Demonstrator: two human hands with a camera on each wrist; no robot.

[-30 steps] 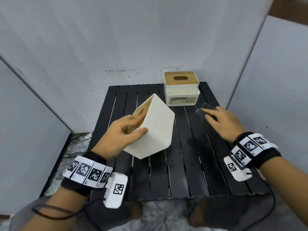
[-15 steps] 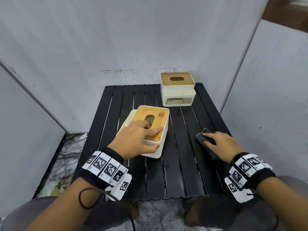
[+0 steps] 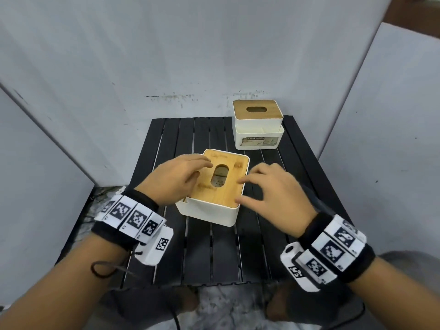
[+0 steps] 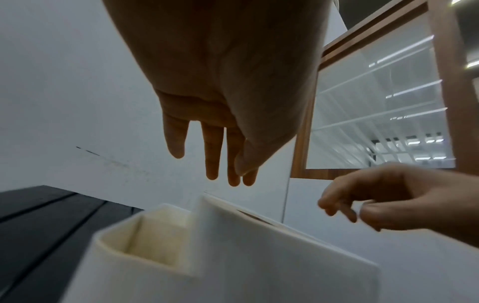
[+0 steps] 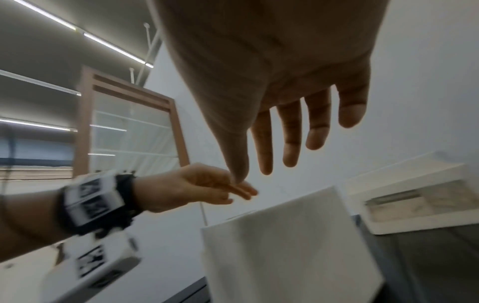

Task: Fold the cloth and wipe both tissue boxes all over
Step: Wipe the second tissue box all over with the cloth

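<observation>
The near tissue box [image 3: 209, 211], white with a wooden slotted lid, stands upright mid-table. My left hand [image 3: 202, 169] is over the lid's left side with straight fingers, and the left wrist view shows those fingers [image 4: 211, 155] above the box [image 4: 233, 256]. My right hand [image 3: 240, 190] is at the box's right edge, fingers spread and holding nothing. The dark folded cloth [image 3: 313, 198] lies on the table behind that hand, mostly hidden. The second tissue box [image 3: 258, 125] stands at the back right.
The black slatted table [image 3: 214, 258] is enclosed by grey panels on the left, back and right. In the right wrist view the second box [image 5: 414, 194] stands just beyond the near box [image 5: 285, 235], with my left hand [image 5: 207, 188] to their left.
The near box, tilted in my left hand a second ago, now stands flat on the table. My right hand has let go of the cloth and moved left to the box.
</observation>
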